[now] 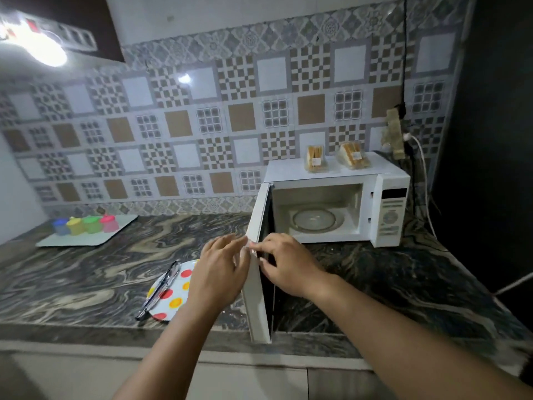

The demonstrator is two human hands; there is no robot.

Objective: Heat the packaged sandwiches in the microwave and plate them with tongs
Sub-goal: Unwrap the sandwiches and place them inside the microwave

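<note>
A white microwave point(389, 209) stands at the back right of the counter. Its door point(256, 301) is swung wide open toward me, and the glass turntable point(315, 220) inside is bare. Two packaged sandwiches point(315, 158) point(353, 155) sit on top of the microwave. My left hand point(219, 272) rests with relaxed fingers against the door's outer face near its top corner. My right hand point(288, 268) holds the same corner from the inner side, fingers curled on the edge. A polka-dot plate point(176, 298) lies left of the door, with black tongs point(158, 287) across it.
A white tray point(72, 242) with several coloured lidded containers point(86, 225) sits at the counter's back left. A socket block point(393, 134) with cables hangs on the wall right of the microwave. The marbled counter point(86, 278) ends at a front edge below my arms.
</note>
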